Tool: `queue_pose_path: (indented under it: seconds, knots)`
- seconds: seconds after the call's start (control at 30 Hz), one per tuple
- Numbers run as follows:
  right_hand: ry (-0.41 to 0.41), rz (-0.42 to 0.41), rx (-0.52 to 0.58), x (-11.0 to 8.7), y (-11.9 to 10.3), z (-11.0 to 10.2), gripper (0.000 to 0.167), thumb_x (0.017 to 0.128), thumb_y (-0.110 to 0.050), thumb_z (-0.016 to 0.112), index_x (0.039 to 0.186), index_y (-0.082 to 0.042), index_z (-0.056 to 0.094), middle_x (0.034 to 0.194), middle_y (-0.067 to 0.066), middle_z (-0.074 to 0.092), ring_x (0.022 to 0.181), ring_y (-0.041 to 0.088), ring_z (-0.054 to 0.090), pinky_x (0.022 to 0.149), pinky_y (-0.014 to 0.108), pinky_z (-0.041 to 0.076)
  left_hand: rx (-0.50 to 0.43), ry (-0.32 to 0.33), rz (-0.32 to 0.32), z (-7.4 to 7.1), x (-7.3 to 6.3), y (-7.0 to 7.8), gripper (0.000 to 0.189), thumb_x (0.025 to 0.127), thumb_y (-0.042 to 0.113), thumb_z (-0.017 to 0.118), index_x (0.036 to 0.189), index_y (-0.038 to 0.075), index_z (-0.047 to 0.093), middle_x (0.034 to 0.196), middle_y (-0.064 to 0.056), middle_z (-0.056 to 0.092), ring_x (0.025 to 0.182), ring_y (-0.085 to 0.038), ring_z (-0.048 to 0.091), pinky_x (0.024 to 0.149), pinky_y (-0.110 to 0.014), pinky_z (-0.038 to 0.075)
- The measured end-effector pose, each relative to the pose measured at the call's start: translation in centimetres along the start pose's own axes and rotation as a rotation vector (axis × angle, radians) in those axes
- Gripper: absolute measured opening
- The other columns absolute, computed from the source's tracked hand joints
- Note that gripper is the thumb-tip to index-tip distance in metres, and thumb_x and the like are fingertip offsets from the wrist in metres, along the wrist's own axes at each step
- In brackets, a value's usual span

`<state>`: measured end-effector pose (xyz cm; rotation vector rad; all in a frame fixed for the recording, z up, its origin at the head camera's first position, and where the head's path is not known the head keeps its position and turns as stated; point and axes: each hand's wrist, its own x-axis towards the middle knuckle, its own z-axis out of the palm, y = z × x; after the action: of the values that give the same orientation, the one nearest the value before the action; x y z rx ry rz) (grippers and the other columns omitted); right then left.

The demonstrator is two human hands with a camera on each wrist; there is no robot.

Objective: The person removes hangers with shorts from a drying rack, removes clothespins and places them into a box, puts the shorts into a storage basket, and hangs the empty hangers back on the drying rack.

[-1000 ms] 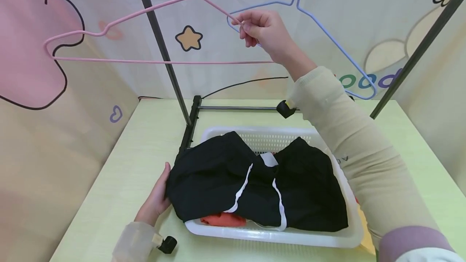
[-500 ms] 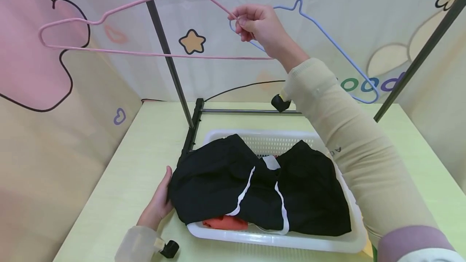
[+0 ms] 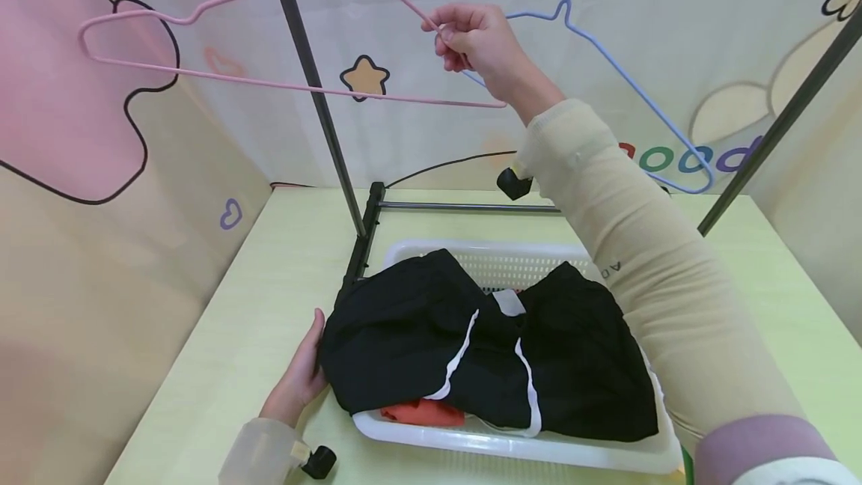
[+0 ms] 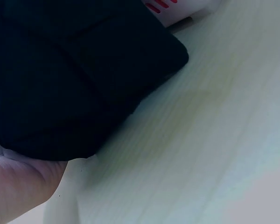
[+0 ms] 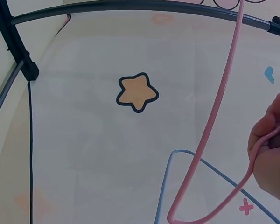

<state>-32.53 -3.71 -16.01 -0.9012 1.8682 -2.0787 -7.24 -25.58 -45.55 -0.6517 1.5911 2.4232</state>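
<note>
My right hand [image 3: 481, 47] pinches the right shoulder of a pink clothes hanger [image 3: 256, 83] in the upper part of the head view. In the right wrist view, curled fingers press on the bent pink wire. A black garment [image 3: 397, 335] with white trim and a white label [image 3: 508, 302] lies over a white basket [image 3: 471, 447]. At the garment's left edge is my left hand [image 3: 299, 373], thumb pointing up alongside the cloth. The other fingers are hidden beneath the fabric, so I cannot tell how they are bent; the left wrist view shows only the hand's base [image 4: 25, 184].
A blue clothes hanger [image 3: 626, 77] hangs behind my right arm. Dark rack poles [image 3: 323, 107] rise on both sides, joined by a low crossbar [image 3: 465, 207]. Orange cloth [image 3: 424, 414] shows under the garment. A patterned curtain [image 3: 222, 141] stands behind the pale table [image 3: 236, 335].
The right hand has lifted the pink hanger slightly; its left end has risen and its lower right corner has come into view. The left hand stays at the garment's edge.
</note>
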Motion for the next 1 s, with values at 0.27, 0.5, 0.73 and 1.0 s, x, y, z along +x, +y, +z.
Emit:
queue_pose_path:
  seconds: [0.27, 0.5, 0.73, 1.0]
  knots:
    - [0.015, 0.034, 0.014, 0.7, 0.1, -0.1, 0.016, 0.089, -0.002, 0.045, 0.094, -0.002, 0.061, 0.063, 0.007, 0.05, 0.052, 0.016, 0.041, 0.051, 0.021, 0.037, -0.012, 0.004, -0.001, 0.3, 0.3, -0.2, 0.051, 0.085, 0.063, 0.023, 0.094, 0.026, 0.056, 0.094, 0.014, 0.059, 0.088, -0.002, 0.053, 0.081, -0.019, 0.041]
    - [0.008, 0.087, 0.037, 0.9, 1.1, -0.2, 0.016, 0.09, -0.001, 0.045, 0.094, -0.002, 0.06, 0.063, 0.006, 0.05, 0.05, 0.016, 0.042, 0.051, 0.021, 0.037, -0.013, 0.006, -0.008, 0.1, 0.3, -0.4, 0.051, 0.086, 0.063, 0.021, 0.093, 0.027, 0.057, 0.094, 0.014, 0.058, 0.088, -0.001, 0.052, 0.08, -0.018, 0.04]
    - [0.017, 0.092, 0.032, 0.7, 2.2, -0.3, 0.016, 0.089, 0.0, 0.045, 0.092, -0.003, 0.061, 0.06, 0.005, 0.05, 0.049, 0.014, 0.042, 0.05, 0.02, 0.038, -0.008, -0.025, -0.026, 0.2, 0.1, -0.4, 0.064, 0.083, 0.066, 0.021, 0.125, 0.021, 0.039, 0.109, 0.016, 0.048, 0.099, 0.0, 0.045, 0.089, -0.02, 0.032]
    - [0.011, 0.082, -0.017, 0.1, 3.4, -0.4, 0.018, 0.09, -0.001, 0.044, 0.099, 0.001, 0.059, 0.062, 0.004, 0.05, 0.053, 0.014, 0.043, 0.053, 0.019, 0.041, -0.059, -0.071, -0.042, 0.8, -0.5, -0.6, 0.056, 0.081, 0.069, 0.023, 0.108, 0.03, 0.051, 0.109, 0.015, 0.051, 0.103, -0.003, 0.045, 0.092, -0.022, 0.033]
